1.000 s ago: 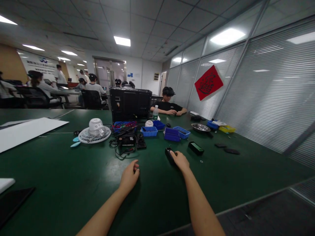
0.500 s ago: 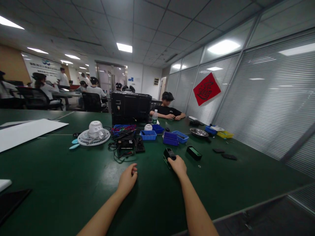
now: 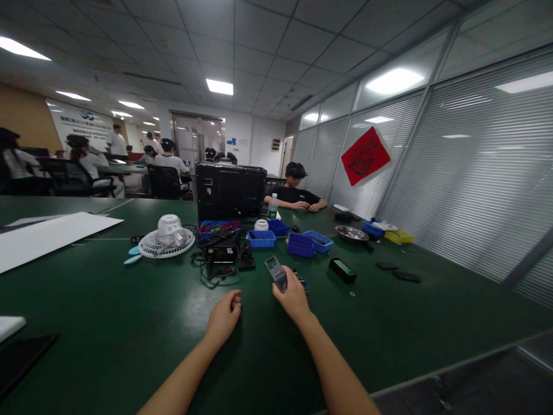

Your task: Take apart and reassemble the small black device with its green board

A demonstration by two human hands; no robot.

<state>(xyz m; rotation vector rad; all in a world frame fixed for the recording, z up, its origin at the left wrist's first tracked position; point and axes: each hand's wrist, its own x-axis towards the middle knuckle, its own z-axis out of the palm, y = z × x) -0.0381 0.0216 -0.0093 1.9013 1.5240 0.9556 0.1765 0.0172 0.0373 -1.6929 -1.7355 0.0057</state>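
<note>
Head view: over the tabletop (image 3: 259, 357), a grey handset (image 3: 275, 271) is held in the narrowed grip of the right hand (image 3: 294, 295), long axis pointed to 11 o'clock; the half-curled, seemingly empty left hand (image 3: 224, 317) is seen at 8 o'clock. The handset's lower end is covered; small parts (image 3: 305, 284) at the right hand's 2 o'clock are mostly hidden.

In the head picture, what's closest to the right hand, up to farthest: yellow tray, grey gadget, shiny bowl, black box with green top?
1. Grey gadget, held in the right hand.
2. Black box, to the hand's right.
3. Shiny bowl, farther back on the right.
4. Yellow tray, right, past the bowl.
</note>
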